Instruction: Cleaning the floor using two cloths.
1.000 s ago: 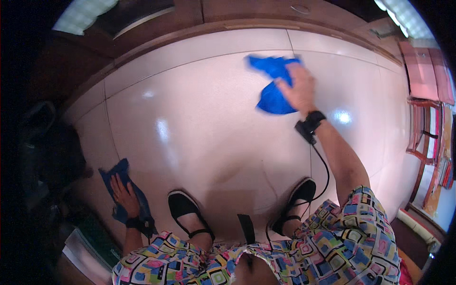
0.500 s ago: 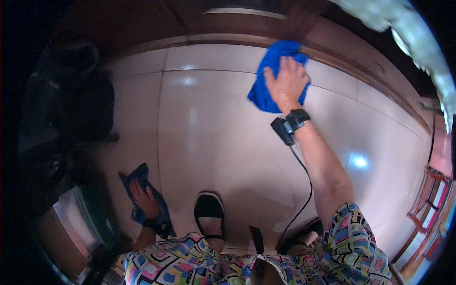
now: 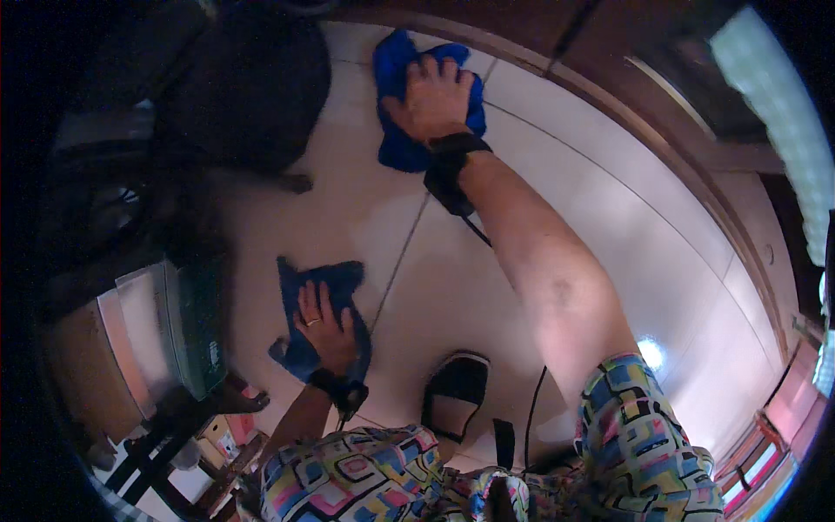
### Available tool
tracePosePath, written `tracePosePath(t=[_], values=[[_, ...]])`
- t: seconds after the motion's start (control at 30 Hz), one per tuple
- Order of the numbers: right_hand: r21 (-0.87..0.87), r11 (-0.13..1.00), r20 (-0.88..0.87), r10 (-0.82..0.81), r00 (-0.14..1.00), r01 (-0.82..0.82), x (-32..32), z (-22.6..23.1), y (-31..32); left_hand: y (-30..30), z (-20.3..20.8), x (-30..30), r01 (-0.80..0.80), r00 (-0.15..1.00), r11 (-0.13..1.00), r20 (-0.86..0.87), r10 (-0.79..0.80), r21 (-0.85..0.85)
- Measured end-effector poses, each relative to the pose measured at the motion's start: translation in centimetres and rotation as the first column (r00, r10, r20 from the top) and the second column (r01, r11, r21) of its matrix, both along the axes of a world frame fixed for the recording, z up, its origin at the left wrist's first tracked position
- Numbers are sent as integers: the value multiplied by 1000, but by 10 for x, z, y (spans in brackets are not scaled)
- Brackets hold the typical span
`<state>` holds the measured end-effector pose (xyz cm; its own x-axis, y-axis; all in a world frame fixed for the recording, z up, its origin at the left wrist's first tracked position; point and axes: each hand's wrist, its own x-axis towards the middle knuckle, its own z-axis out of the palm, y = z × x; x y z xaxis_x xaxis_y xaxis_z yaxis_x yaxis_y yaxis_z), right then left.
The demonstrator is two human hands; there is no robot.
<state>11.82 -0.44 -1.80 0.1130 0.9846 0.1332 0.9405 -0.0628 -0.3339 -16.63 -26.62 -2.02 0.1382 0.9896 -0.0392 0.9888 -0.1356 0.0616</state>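
My right hand [image 3: 437, 97] lies with spread fingers on a bright blue cloth [image 3: 398, 143], pressing it against the tiled floor beside the base of a dark wooden cabinet. Nearer to me on the left, my left hand [image 3: 325, 324] rests flat, fingers stretched, on a darker blue cloth [image 3: 337, 277]. A ring shows on one of its fingers. Both wrists wear black bands, and a cable runs from the device at the right wrist. The parts of the cloths under the palms are hidden.
A large dark bag-like shape [image 3: 248, 91] stands at the far left, close to the bright cloth. Boxes or folders [image 3: 202, 331] are below it. The cabinet base [image 3: 613, 104] curves along the far side. My shoe [image 3: 457, 391] is on the pale tiles.
The view has turned. My right hand and the bright blue cloth have slid left along the floor, toward the dark bag. My left hand still lies on its cloth, which looks more spread out.
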Motion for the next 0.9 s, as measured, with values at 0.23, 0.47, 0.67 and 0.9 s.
tracePosePath(t=[0.23,0.47,0.67,0.9], values=[[15,873,-42,489,872,-488,-80,8,-64,0,6,7,12,998,1000,55,-11,-22],[-71,802,-76,589,805,-593,20,20,-121,5,13,-5,-6,1000,1000,3,6,-3],[37,987,76,151,986,-154,164,14,-138,10,-2,-73,16,1000,998,-23,-15,56],[115,993,168,-16,986,-3,191,5,-176,65,4,-96,111,991,994,80,-112,21]])
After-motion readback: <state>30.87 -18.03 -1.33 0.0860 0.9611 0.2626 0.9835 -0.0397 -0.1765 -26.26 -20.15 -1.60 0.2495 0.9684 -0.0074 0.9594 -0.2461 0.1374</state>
